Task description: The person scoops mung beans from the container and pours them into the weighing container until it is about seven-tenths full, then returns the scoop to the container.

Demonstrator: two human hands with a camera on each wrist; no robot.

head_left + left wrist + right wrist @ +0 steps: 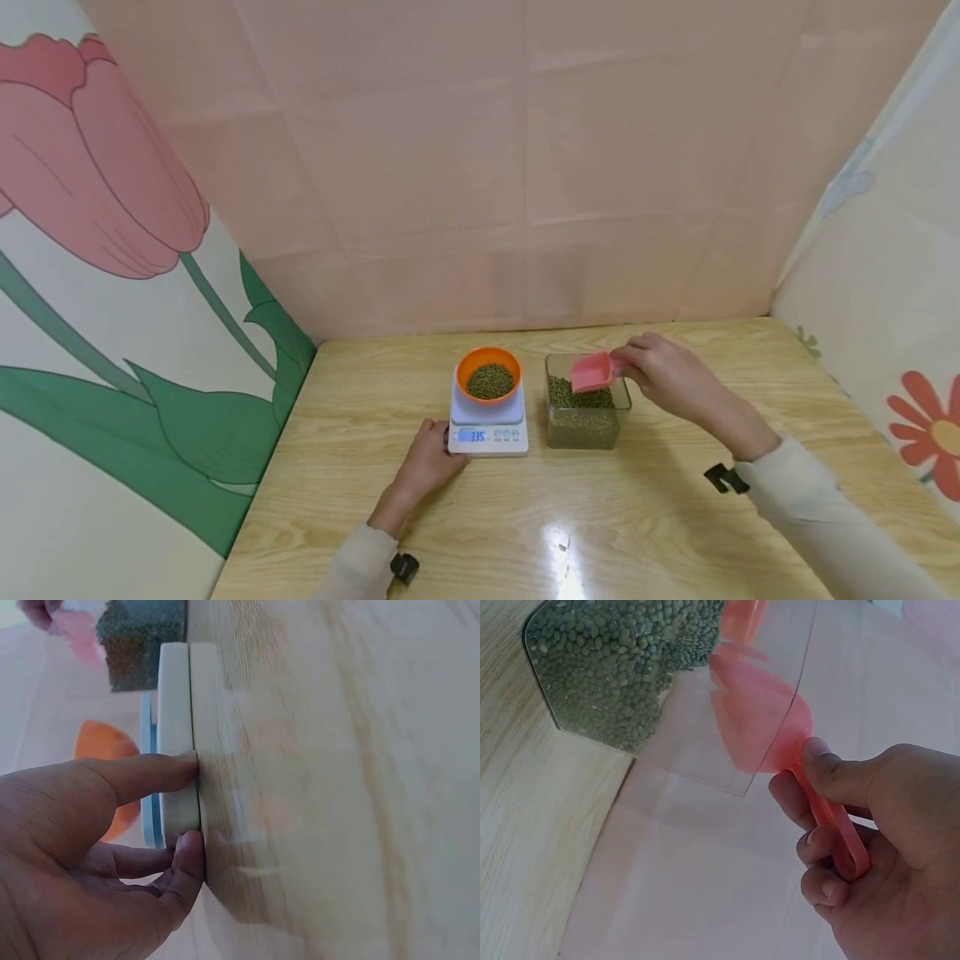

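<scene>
A white kitchen scale [487, 414] stands on the table, its lit display seeming to read 335. On its plate sits an orange bowl [463, 367] holding green mung beans [490, 382]. My left hand [435, 457] grips the scale's front left corner, thumb along the front edge and fingers bent at the side. To the right is a clear square container [583, 432] partly filled with mung beans [615, 667]. My right hand [663, 375] holds a pink scoop [592, 372] by its handle [832, 825]. The scoop hangs over the container's opening; no beans are visible in it.
The wood-grain table [375, 392] meets a pink covered wall [420, 208] just behind the scale and container. Side walls carry flower pictures, a large tulip [112, 167] on the left. Each sleeve has a small black clip [405, 568] near the wrist.
</scene>
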